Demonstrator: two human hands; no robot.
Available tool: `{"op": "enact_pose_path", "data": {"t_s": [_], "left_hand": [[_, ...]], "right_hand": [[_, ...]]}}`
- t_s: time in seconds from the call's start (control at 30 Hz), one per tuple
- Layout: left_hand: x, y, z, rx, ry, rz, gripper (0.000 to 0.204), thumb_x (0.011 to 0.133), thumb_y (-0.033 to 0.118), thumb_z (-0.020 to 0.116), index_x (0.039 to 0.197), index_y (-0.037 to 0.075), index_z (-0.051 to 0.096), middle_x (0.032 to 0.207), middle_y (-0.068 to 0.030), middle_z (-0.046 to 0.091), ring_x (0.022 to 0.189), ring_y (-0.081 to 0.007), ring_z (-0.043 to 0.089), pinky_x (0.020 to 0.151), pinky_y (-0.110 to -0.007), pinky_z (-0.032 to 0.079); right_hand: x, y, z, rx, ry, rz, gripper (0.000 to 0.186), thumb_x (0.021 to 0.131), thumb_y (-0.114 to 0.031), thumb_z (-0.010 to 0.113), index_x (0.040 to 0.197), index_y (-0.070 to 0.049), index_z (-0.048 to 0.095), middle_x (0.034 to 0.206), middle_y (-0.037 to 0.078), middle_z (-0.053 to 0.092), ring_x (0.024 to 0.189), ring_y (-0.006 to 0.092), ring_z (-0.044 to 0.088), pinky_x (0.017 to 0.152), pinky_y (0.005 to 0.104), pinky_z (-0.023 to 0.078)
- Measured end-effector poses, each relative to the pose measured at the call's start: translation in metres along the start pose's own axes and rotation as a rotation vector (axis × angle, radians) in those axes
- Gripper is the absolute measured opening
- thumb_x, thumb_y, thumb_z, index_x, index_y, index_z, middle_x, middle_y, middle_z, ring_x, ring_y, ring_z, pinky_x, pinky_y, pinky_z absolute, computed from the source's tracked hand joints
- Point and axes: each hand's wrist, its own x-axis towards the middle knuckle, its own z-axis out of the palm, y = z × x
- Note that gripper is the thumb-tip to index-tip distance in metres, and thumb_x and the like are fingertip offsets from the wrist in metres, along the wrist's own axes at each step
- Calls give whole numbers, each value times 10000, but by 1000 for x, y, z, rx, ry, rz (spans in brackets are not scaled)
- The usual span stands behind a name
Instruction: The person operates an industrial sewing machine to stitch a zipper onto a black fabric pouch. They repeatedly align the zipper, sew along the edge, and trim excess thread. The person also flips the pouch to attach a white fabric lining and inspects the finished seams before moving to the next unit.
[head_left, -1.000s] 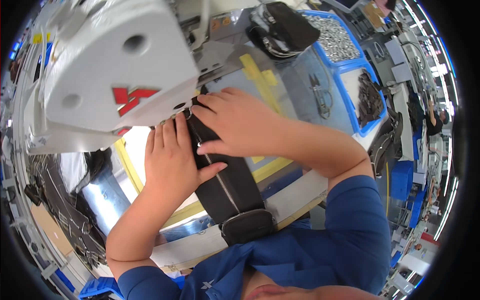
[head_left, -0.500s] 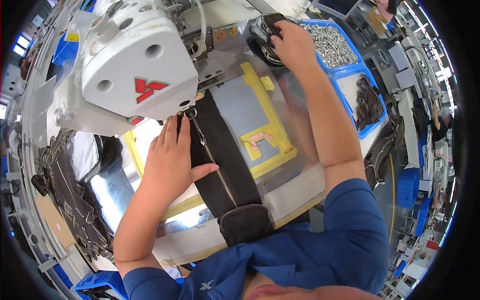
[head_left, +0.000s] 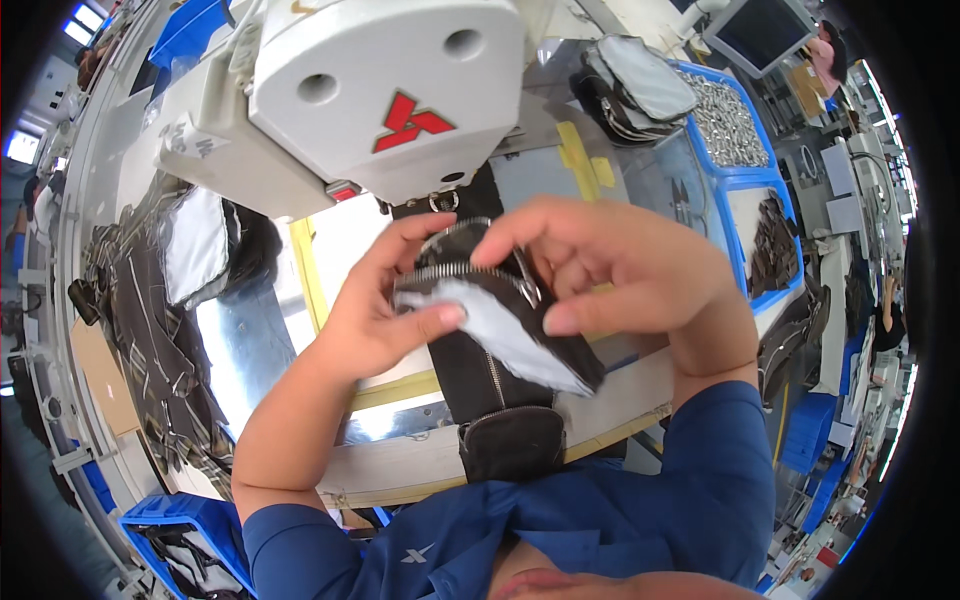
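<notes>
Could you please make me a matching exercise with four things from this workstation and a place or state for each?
Things
1. Sewing machine head
2. Pale-lined zippered pouch
3. Scissors
4. Monitor

Places or states
A. On the table, left of the blue trays
B. Showing a dark screen at the upper right
C. White, with a red emblem
D. Held in the left hand, thumb on the lining

Pairs: 1-C, 2-D, 3-A, 4-B

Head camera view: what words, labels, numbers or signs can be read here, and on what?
Red three-part emblem, no words: front of the white machine.
Dark scrawl: the machine's side cover; too faint to read.
White crossed-stroke mark: blue shirt.
Background: too small to read.
</notes>
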Motion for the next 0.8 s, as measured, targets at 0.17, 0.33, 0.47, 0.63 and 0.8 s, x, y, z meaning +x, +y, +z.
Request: {"op": "enact_pose_path", "data": {"t_s": [0.17, 0.33, 0.47, 0.63, 0.8], "left_hand": [[4, -11, -7, 235, 266, 85, 499, 950, 52, 804, 1402, -9, 599, 1229, -89, 718, 1128, -141, 648, 989, -293, 514], [5, -20, -4, 364, 317, 45, 378, 961, 78, 799, 1307, -5, 671, 1102, -77, 747, 980, -114, 662, 838, -278, 544], [6, -24, -6, 675, 367, 196, 376, 917, 82, 833, 1260, 8, 699, 1085, -117, 746, 948, -178, 704, 817, -307, 566], [14, -25, -5, 926, 477, 504, 372, 829, 39, 876, 1172, 10, 737, 1072, -146, 743, 908, -275, 728, 773, -341, 591], [6, -29, -4, 809, 471, 475, 293, 822, -13, 859, 1095, 3, 753, 998, -127, 739, 827, -231, 708, 699, -323, 566]], "right_hand": [[34, 41, 5, -248, 325, -51, 288, 932, -120, 774, 1190, -57, 661, 943, 79, 662, 775, 152, 662, 704, 316, 519], [51, 74, 20, -570, 471, -284, 194, 903, -145, 779, 1053, -64, 685, 1007, 118, 698, 848, 299, 692, 733, 404, 550], [49, 76, 26, -674, 500, -228, 153, 894, -100, 752, 1027, -75, 681, 981, 97, 674, 838, 316, 685, 716, 429, 545], [48, 74, 28, -782, 546, -305, 151, 879, -25, 763, 1015, -70, 716, 927, 82, 676, 793, 262, 681, 679, 364, 532], [53, 79, 29, -732, 574, -453, 174, 865, -50, 812, 1025, -66, 747, 966, 81, 699, 776, 257, 679, 678, 359, 543]]}}
